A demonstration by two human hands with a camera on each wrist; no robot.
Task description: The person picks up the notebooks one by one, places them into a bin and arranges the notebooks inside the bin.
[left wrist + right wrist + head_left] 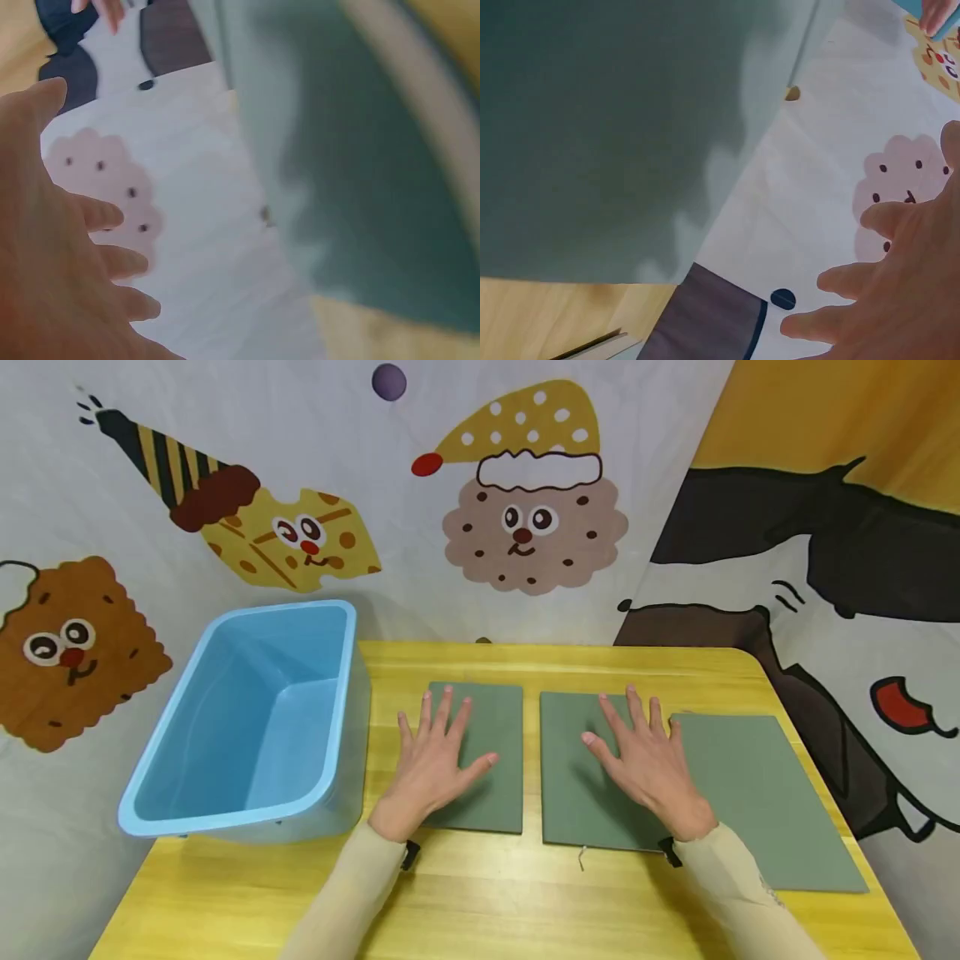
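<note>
Three flat grey-green rectangular panels lie in a row on the table: a left panel (498, 735), a middle panel (566, 785) and a larger right panel (765, 802). Above the left one, my left hand (433, 767) is spread palm down with its fingers straight. My right hand (651, 764) is spread likewise over the middle panel, its outer side close to the right panel. Both wrist views show a gap and a shadow between the hand and the panel surface (360, 150). Neither hand holds anything.
An open light blue plastic tub (225, 818) stands at the table's left side, next to the left panel. The wooden table (480, 902) ends against a cartoon-printed cloth (420, 602). A short thread (581, 858) lies at the middle panel's near edge.
</note>
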